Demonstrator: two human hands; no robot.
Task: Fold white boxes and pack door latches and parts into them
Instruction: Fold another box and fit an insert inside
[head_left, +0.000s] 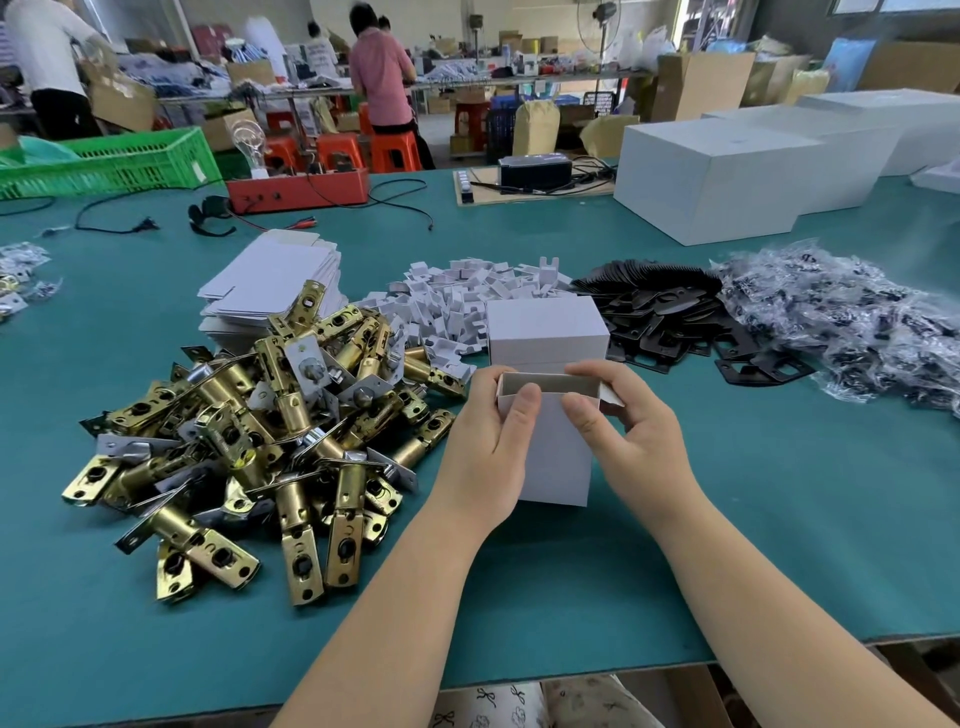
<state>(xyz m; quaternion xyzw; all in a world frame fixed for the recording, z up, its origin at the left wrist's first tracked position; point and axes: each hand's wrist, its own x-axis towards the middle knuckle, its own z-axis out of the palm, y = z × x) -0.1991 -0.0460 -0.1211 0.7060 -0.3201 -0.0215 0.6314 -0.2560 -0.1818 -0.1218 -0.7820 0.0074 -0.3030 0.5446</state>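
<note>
While both hands pinch it at centre frame, the white box (553, 447) stands open-topped and unprinted: left hand (488, 447) and right hand (631, 439) grip its rim. Brass door latches (249, 441) lie heaped to the left on the green table (727, 545).

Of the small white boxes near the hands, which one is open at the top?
The small white box gripped by the left hand and right hand: its top gapes open. The closed box behind it stands untouched.

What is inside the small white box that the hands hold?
The open top of the white box shows only bare cardboard wall. Its lower part is hidden, so contents cannot be told.
</note>
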